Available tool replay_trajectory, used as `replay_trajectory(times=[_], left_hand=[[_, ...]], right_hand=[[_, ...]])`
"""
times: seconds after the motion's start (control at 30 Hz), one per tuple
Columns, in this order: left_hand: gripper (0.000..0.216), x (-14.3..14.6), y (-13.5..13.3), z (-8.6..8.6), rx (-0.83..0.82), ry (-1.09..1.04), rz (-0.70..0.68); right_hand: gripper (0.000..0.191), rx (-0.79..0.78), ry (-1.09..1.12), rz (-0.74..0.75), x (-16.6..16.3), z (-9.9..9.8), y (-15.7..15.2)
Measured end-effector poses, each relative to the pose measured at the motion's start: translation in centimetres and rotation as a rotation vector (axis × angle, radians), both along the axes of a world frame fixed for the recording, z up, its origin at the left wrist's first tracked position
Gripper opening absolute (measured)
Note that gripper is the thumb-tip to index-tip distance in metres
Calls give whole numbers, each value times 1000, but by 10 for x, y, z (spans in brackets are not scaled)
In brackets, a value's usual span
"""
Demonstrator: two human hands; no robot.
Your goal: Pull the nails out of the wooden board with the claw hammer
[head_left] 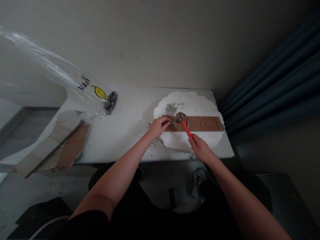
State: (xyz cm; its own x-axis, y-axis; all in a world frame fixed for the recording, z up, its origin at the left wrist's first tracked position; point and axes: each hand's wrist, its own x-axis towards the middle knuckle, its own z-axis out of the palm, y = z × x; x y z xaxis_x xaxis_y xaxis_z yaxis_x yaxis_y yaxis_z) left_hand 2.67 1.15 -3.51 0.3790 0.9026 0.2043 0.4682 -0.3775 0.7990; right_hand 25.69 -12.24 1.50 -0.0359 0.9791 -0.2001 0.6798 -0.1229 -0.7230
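Observation:
A brown wooden plank [202, 123] lies across a round white foam slab [190, 103] on the white table [125, 130]. My right hand [201, 150] is closed round the red handle of a wrench [183, 122], whose metal jaw rests on the plank's left part. At the plank's left end my left hand [158, 126] is curled, fingers pinched on something small I cannot make out. Grey dust [171, 108] lies on the foam behind the plank.
A clear plastic bag with black and yellow print [97, 93] hangs over the table's left side. Wooden boards [60, 143] stick out past the left table edge. A dark blue curtain [275, 83] hangs at the right. My shoe [198, 180] shows below the table.

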Motion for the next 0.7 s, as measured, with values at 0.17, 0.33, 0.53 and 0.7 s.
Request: replay_trajectory(times=[0.17, 0.33, 0.53, 0.7], left_hand=[[18, 0, 0, -1, 11, -5, 1], [16, 1, -3, 2, 24, 10, -11], [40, 4, -9, 6, -11, -38, 39], [49, 3, -9, 5, -18, -59, 54]], right_hand=[[29, -3, 5, 3, 0, 0, 0], [30, 3, 25, -8, 0, 1, 1], [39, 78, 162, 16, -5, 22, -6], [37, 48, 175, 51, -13, 36, -9]])
